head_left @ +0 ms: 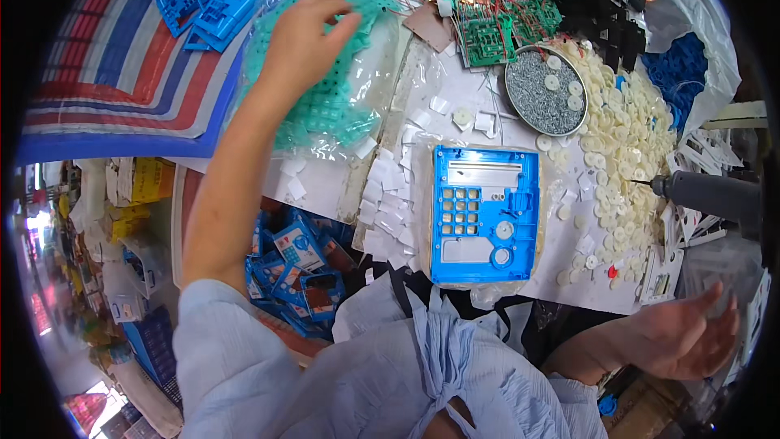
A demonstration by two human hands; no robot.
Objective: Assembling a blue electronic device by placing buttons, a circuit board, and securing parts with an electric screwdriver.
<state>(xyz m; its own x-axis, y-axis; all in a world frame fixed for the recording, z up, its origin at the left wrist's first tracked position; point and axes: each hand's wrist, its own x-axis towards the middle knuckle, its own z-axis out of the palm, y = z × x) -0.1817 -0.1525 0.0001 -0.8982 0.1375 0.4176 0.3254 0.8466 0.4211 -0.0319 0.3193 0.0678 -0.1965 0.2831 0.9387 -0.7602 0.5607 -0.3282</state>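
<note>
My left hand (pixel 309 39) reaches over a clear bag of green rubber keypads (pixel 325 106) at the far left of the table. Its fingers are bent, with a gap beside the thumb, and nothing shows held between them. Near the right edge my right hand (pixel 682 333) is open, fingers apart, beside a clear plastic bin (pixel 719 268). In front of me a blue plastic casing half (pixel 487 215) lies inside up on a padded, wrapped base. Square key holes, round openings and screw posts show in it.
A round tin of small screws (pixel 548 114) stands behind the casing, next to a heap of cream discs (pixel 621 162). A grey electric screwdriver (pixel 707 193) points in from the right. Wired green circuit boards (pixel 491 28) lie at the back; blue casings (pixel 227 12) are stacked far left.
</note>
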